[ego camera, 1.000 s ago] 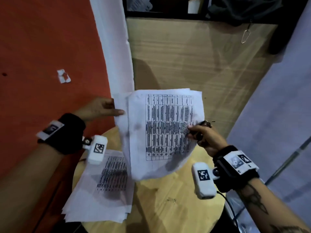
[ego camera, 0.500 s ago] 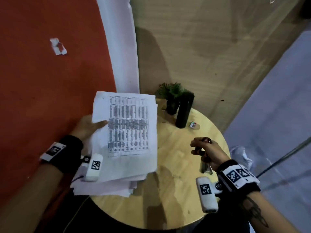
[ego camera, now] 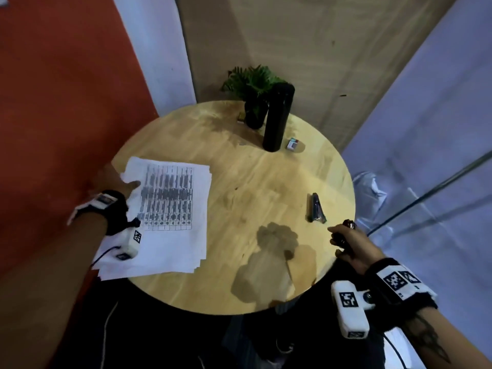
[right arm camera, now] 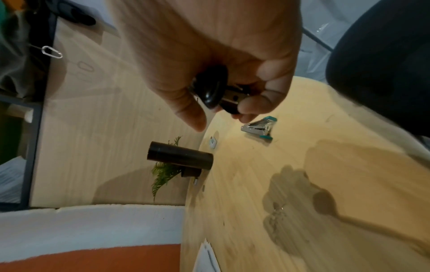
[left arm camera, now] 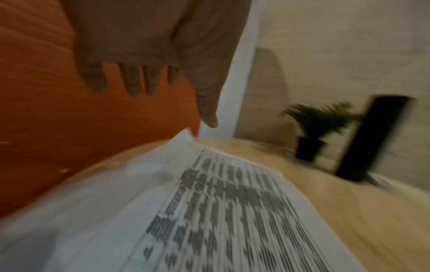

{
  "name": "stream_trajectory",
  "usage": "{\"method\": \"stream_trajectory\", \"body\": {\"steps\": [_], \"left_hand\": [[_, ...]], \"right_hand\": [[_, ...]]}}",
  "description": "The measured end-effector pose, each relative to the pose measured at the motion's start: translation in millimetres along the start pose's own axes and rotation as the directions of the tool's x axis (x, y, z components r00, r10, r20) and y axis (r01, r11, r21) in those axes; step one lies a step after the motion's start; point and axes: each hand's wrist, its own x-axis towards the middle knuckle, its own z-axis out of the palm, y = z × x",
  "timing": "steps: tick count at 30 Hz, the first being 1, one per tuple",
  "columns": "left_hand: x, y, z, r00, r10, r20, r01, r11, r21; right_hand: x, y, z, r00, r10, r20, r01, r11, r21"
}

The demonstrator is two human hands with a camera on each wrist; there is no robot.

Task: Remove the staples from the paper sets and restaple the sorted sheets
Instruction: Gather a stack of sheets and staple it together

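A stack of printed paper sheets (ego camera: 170, 217) lies on the left side of the round wooden table (ego camera: 261, 177). My left hand (ego camera: 119, 179) is at the stack's far left corner, the thumb lying on the top sheet; in the left wrist view its fingers (left arm camera: 135, 82) are straight and spread above the paper (left arm camera: 209, 211). My right hand (ego camera: 343, 238) hovers at the table's right edge and grips a black staple remover (right arm camera: 210, 90). A stapler (ego camera: 315, 209) with teal ends (right arm camera: 258, 128) lies on the table just beyond that hand.
A tall black cylinder (ego camera: 278, 118), a small potted plant (ego camera: 253, 86) and a small staple box (ego camera: 292, 143) stand at the table's far side. An orange wall (ego camera: 53, 102) runs along the left. A few loose staples (right arm camera: 278, 208) lie mid-table.
The sheets that both hands held up have come down onto the stack at the left. My right hand let go of the paper and moved to the table's right edge with the staple remover.
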Motion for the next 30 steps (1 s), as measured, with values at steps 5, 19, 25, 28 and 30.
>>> {"method": "stream_trajectory", "body": {"steps": [5, 19, 25, 28, 30], "left_hand": [[-78.2, 6.7, 89.1, 0.931, 0.109, 0.35, -0.211, 0.94, 0.268], [-101.9, -18.4, 129.9, 0.915, 0.061, 0.4, -0.167, 0.957, 0.235], [-99.3, -28.4, 133.3, 0.913, -0.009, 0.409, -0.102, 0.963, 0.249], [-97.8, -28.4, 135.8, 0.916, 0.008, 0.402, -0.119, 0.96, 0.253], [-99.7, -22.2, 127.1, 0.922, 0.022, 0.387, -0.116, 0.968, 0.221]], "right_hand": [[10.7, 13.3, 14.1, 0.993, 0.0, 0.12, 0.023, 0.98, -0.195], [101.5, -34.8, 133.0, 0.931, -0.263, 0.251, 0.323, 0.278, -0.905], [161.3, -53.6, 177.8, 0.933, -0.277, 0.231, 0.293, 0.21, -0.933], [173.8, -54.4, 181.3, 0.953, -0.219, 0.208, 0.26, 0.248, -0.933], [167.3, -55.9, 180.1, 0.95, -0.24, 0.201, 0.274, 0.323, -0.906]]}}
